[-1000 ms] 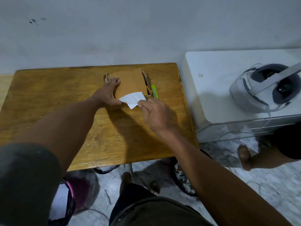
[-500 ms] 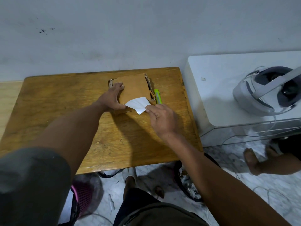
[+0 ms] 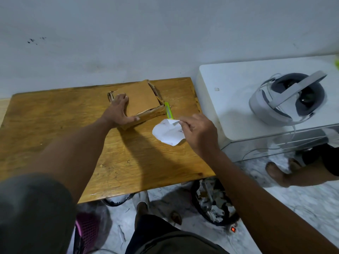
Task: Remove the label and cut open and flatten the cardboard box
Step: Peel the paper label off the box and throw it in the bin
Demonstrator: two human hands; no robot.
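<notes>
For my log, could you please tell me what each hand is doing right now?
Left hand: open, pressing on the cardboard box.
Right hand: pinching the peeled-off label.

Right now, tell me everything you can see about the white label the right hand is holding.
The label is a thin white sheet, paper by the look of it, rounded and slightly crumpled, with faint dark marks on its surface. It is fully off the cardboard box and apart from it. The right hand pinches its curled upper corner, so it hangs over the wooden table, just near of the green cutter. Whether its lower edge touches the table cannot be told.
</notes>
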